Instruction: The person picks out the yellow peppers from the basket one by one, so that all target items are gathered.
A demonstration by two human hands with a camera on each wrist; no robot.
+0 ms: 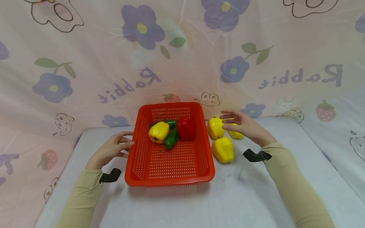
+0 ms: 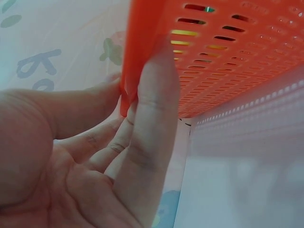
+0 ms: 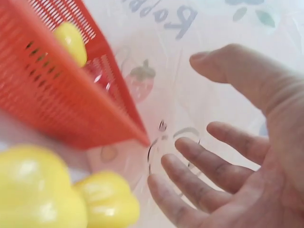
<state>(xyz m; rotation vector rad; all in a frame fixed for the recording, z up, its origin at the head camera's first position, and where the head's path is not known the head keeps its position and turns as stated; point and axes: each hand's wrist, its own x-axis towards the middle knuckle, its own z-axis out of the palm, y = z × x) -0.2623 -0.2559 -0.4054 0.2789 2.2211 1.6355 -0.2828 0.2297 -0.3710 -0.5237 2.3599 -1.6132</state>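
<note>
A red plastic basket (image 1: 170, 182) with slotted walls stands on the table. My left hand (image 1: 110, 150) pinches its left rim; in the left wrist view the thumb and the index finger (image 2: 154, 99) lie on opposite sides of the rim. Inside the basket are a yellow bell pepper (image 1: 158, 132), a red bell pepper (image 1: 186, 128) and green peppers (image 1: 171, 139). My right hand (image 1: 245, 127), fingers spread and holding nothing, hovers at the yellow bell peppers beside the basket: a back left one (image 1: 215, 128), a front one (image 1: 223, 150) and a partly covered one (image 1: 236, 134).
The white table (image 1: 167, 219) runs back to a patterned curtain (image 1: 178, 70) that hangs behind it and along both sides. Each wrist carries a black camera mount, one left (image 1: 110, 175) and one right (image 1: 256, 155).
</note>
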